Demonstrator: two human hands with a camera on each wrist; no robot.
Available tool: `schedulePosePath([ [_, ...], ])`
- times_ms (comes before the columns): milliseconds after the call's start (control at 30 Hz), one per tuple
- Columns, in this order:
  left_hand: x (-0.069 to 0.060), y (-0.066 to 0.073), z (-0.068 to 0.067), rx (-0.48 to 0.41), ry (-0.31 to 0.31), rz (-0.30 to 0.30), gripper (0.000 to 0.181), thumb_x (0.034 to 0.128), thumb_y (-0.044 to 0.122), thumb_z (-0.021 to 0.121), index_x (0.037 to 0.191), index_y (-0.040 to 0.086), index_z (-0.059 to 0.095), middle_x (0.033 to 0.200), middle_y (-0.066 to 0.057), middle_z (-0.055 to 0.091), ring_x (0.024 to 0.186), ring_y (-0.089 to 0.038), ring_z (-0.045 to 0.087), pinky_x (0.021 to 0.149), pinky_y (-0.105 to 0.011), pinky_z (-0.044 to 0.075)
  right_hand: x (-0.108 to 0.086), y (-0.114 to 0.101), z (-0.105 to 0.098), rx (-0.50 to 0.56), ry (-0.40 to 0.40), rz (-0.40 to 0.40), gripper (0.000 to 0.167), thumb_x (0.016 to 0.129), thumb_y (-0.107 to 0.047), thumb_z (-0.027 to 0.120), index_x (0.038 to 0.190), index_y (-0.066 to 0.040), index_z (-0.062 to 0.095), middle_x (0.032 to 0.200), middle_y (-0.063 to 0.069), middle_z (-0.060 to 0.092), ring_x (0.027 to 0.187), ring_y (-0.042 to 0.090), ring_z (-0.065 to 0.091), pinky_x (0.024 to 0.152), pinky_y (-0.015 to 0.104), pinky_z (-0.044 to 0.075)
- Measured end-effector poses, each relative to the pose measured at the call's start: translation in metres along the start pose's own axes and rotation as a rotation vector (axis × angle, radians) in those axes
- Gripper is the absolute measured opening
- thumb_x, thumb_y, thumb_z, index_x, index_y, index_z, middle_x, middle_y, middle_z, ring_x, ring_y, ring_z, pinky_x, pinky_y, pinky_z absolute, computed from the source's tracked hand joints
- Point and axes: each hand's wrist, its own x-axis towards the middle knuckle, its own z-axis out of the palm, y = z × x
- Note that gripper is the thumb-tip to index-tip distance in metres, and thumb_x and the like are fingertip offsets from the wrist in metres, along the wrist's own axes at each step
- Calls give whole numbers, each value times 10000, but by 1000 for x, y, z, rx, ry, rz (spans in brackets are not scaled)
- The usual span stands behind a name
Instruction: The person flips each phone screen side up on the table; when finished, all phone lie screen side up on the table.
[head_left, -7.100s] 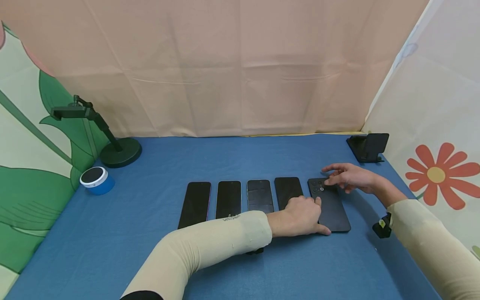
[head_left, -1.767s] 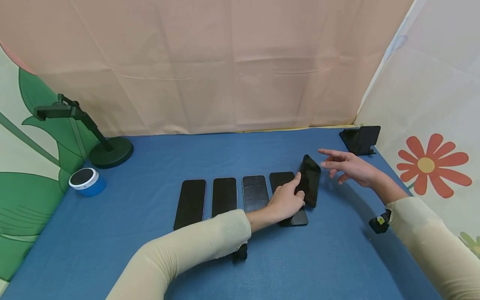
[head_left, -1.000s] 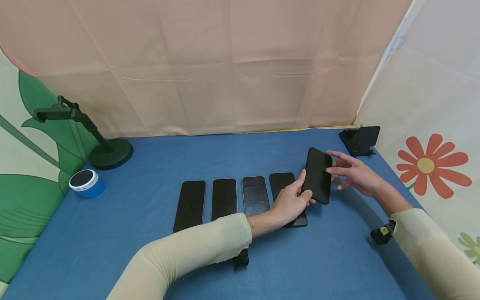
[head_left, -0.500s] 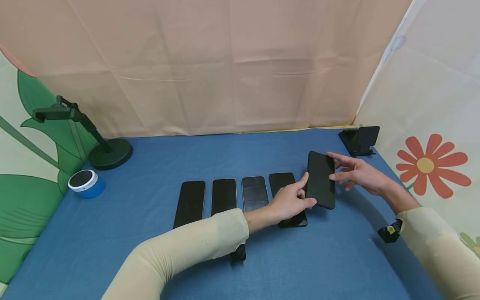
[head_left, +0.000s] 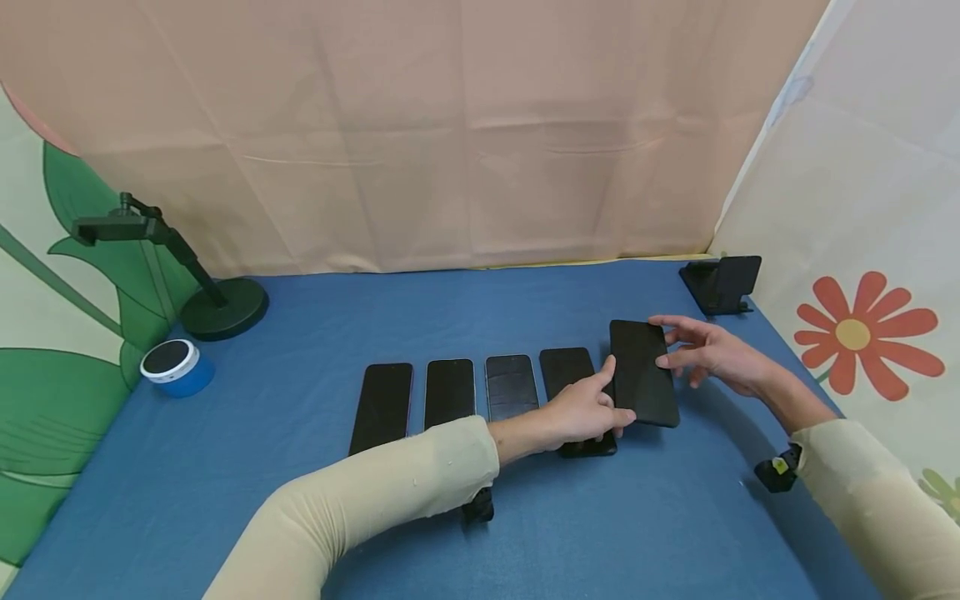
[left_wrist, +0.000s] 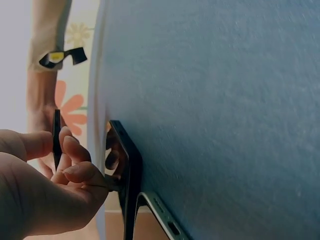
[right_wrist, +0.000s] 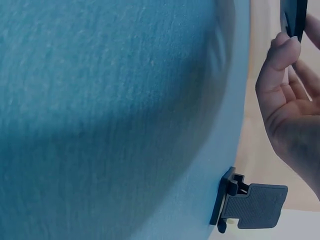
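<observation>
Both hands hold one dark smartphone (head_left: 645,375) by its long edges, black front up, slightly above the table at the right end of a row. My left hand (head_left: 577,412) pinches its left edge between thumb and fingers; in the left wrist view the phone (left_wrist: 56,137) appears edge-on. At the right edge, my right hand (head_left: 716,354) pinches with thumb and fingers, and the right wrist view shows only a corner of the phone (right_wrist: 294,17). Beneath my left hand lies another black phone (head_left: 564,371), partly covered. Further left lie a grey-screened phone (head_left: 512,387) and two black phones (head_left: 448,392), (head_left: 381,408), some partly hidden by my sleeve.
A folding black stand (head_left: 723,283) is at the back right corner of the blue-covered table (head_left: 600,533). On the left are a dark green stand with a round base (head_left: 225,308) and a blue-and-white round container (head_left: 178,368). Cloth walls border the back and sides.
The rightmost phone earlier lay back up with its cameras showing; it was then tipped on edge and turned front up. My right hand has since gripped it, and it has come lower.
</observation>
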Motion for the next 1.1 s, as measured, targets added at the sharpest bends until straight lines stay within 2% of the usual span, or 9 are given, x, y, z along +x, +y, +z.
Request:
schedulePosePath([
  [167, -2, 4, 8, -15, 6, -60, 870, 998, 296, 630, 1627, 285, 30, 747, -12, 663, 601, -192, 469, 501, -298, 319, 0, 2, 1, 3, -59, 44, 709, 953, -250, 685, 1557, -167, 324, 1237, 137, 414, 795, 257, 571, 614, 365, 525],
  [333, -5, 5, 16, -31, 19, -87, 880, 995, 263, 639, 1631, 244, 30, 723, -27, 647, 562, -181, 437, 497, -293, 311, 2, 10, 4, -6, -109, 88, 721, 952, -263, 692, 1567, -172, 327, 1192, 129, 439, 758, 218, 546, 612, 351, 515],
  [467, -5, 5, 20, -31, 32, -106, 880, 991, 242, 646, 1632, 219, 43, 728, -47, 657, 560, -171, 446, 521, -280, 324, 6, 15, 6, -24, -118, 97, 739, 945, -278, 702, 1573, -174, 326, 1184, 129, 443, 733, 193, 529, 607, 348, 508],
  [733, 1, 6, 23, 51, 42, -135, 891, 980, 272, 663, 1630, 153, 65, 730, -28, 696, 573, -195, 539, 549, -273, 369, 11, 16, 6, -55, -129, 111, 745, 946, -286, 701, 1574, -156, 324, 1167, 129, 447, 741, 181, 545, 594, 325, 494],
  [900, 4, 8, 25, 68, 38, -167, 898, 979, 290, 663, 1628, 132, 63, 721, -19, 705, 571, -203, 562, 568, -275, 384, 12, 12, 6, -110, -143, 110, 751, 945, -298, 699, 1569, -116, 325, 1146, 136, 444, 759, 200, 558, 585, 324, 490],
  [1100, 4, 12, 23, 61, -27, -176, 958, 975, 303, 668, 1621, 95, -8, 731, 2, 706, 609, -184, 586, 580, -261, 375, 15, 6, 6, -204, -144, 105, 735, 933, -292, 712, 1548, -81, 369, 1084, 137, 479, 730, 195, 554, 566, 324, 498],
])
